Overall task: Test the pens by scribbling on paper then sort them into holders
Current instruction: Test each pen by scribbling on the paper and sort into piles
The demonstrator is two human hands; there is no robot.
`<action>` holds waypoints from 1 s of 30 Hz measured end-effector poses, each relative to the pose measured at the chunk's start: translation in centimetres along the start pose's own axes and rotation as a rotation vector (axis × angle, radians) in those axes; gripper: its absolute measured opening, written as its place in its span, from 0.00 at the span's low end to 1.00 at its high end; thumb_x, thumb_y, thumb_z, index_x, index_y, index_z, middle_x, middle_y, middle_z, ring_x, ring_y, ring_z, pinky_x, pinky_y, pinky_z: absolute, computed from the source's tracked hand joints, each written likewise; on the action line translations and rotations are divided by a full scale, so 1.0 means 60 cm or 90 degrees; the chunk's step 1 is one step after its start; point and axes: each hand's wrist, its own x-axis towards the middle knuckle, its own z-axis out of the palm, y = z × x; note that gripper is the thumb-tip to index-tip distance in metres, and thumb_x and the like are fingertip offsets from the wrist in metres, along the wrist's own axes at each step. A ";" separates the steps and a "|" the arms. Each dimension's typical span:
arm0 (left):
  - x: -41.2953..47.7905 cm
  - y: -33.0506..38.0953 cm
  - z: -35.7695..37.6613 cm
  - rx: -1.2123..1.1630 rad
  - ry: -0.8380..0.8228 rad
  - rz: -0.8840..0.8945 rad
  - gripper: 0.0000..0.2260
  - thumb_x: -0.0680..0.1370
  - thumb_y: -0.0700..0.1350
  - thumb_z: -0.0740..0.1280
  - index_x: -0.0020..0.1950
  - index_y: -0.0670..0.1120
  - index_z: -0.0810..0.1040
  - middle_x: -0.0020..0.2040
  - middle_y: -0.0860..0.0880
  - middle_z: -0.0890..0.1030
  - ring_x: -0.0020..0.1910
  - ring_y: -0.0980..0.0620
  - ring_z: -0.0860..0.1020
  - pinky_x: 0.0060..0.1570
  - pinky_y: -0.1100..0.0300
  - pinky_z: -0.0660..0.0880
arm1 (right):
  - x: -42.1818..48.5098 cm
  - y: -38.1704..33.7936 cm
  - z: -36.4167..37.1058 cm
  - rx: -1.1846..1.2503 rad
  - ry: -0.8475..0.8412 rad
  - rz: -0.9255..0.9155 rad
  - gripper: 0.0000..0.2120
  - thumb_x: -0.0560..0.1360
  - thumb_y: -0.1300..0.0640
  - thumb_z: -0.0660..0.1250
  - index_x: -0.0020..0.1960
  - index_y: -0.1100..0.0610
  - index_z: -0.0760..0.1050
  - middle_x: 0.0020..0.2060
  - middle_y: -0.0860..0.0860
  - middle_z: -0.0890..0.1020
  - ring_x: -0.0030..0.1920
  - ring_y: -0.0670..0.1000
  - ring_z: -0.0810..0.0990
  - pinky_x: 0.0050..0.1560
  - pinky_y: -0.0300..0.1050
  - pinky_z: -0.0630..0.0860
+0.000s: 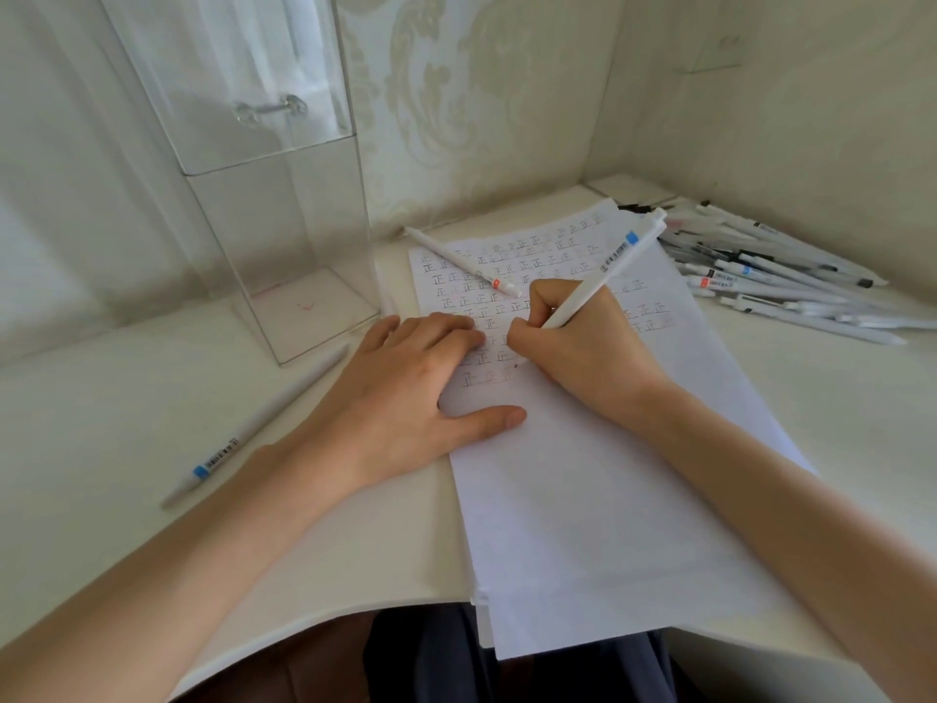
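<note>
My right hand (573, 347) grips a white pen with a blue band (608, 268), its tip down on a sheet of white paper (583, 499) covered with rows of small written marks in its upper half. My left hand (405, 393) lies flat on the paper's left edge, fingers spread, holding nothing. A white pen with a red band (464, 262) lies across the top of the sheet. Another white pen with a blue band (253, 428) lies on the desk to the left. A tall clear plastic holder (284, 235) stands at the back left; I see no pens in it.
A pile of several white pens (776, 276) lies at the back right corner against the wall. The white desk (127, 398) has a curved front edge close to my body. Patterned wallpaper walls close in behind and to the right.
</note>
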 end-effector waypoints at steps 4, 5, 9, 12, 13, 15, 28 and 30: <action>0.001 0.000 0.001 0.000 0.006 0.002 0.42 0.64 0.74 0.49 0.69 0.51 0.68 0.68 0.56 0.67 0.67 0.59 0.61 0.71 0.54 0.53 | 0.002 0.002 0.000 -0.002 0.017 -0.005 0.18 0.68 0.63 0.65 0.29 0.53 0.57 0.21 0.44 0.59 0.26 0.45 0.58 0.24 0.35 0.56; 0.000 0.000 0.001 0.000 0.005 0.002 0.42 0.64 0.74 0.49 0.69 0.51 0.68 0.68 0.56 0.67 0.66 0.59 0.61 0.71 0.54 0.53 | 0.002 0.001 0.000 0.003 0.015 -0.009 0.18 0.68 0.63 0.65 0.29 0.53 0.57 0.22 0.44 0.59 0.26 0.45 0.58 0.24 0.35 0.56; 0.001 -0.001 0.001 0.001 0.003 0.001 0.42 0.64 0.74 0.48 0.69 0.51 0.68 0.69 0.56 0.67 0.67 0.58 0.62 0.71 0.54 0.53 | -0.001 -0.001 -0.002 0.001 -0.004 -0.012 0.18 0.68 0.64 0.66 0.29 0.54 0.57 0.21 0.44 0.59 0.25 0.45 0.59 0.23 0.34 0.56; 0.001 -0.001 0.001 0.002 0.002 0.001 0.42 0.64 0.75 0.48 0.69 0.51 0.68 0.69 0.56 0.67 0.68 0.57 0.62 0.71 0.54 0.53 | -0.001 -0.001 -0.001 -0.002 -0.005 -0.007 0.18 0.68 0.64 0.65 0.29 0.53 0.57 0.20 0.44 0.59 0.24 0.45 0.58 0.23 0.34 0.56; 0.002 -0.001 0.000 0.002 0.002 0.001 0.42 0.63 0.75 0.48 0.69 0.51 0.68 0.69 0.56 0.67 0.68 0.57 0.62 0.71 0.54 0.53 | -0.001 -0.001 -0.001 0.001 -0.002 -0.006 0.18 0.68 0.64 0.65 0.29 0.53 0.57 0.20 0.44 0.59 0.24 0.45 0.58 0.23 0.34 0.56; 0.002 0.000 0.000 0.001 0.003 0.000 0.42 0.63 0.75 0.48 0.69 0.51 0.68 0.69 0.56 0.67 0.68 0.58 0.61 0.71 0.55 0.52 | -0.001 -0.002 -0.002 0.007 0.003 -0.010 0.18 0.68 0.64 0.65 0.29 0.54 0.57 0.21 0.44 0.58 0.25 0.45 0.58 0.24 0.34 0.55; 0.001 0.000 0.000 -0.003 0.005 0.001 0.42 0.64 0.74 0.49 0.69 0.51 0.68 0.69 0.56 0.67 0.67 0.58 0.62 0.71 0.55 0.52 | -0.004 -0.003 -0.003 -0.006 -0.028 -0.013 0.18 0.68 0.64 0.65 0.30 0.54 0.57 0.21 0.44 0.59 0.25 0.45 0.59 0.23 0.33 0.56; 0.001 -0.001 0.000 0.002 0.005 0.002 0.42 0.64 0.74 0.49 0.69 0.51 0.68 0.69 0.57 0.67 0.67 0.59 0.62 0.71 0.55 0.52 | -0.004 -0.003 -0.004 0.003 -0.031 -0.013 0.18 0.68 0.64 0.65 0.29 0.54 0.57 0.21 0.44 0.59 0.25 0.45 0.59 0.23 0.33 0.56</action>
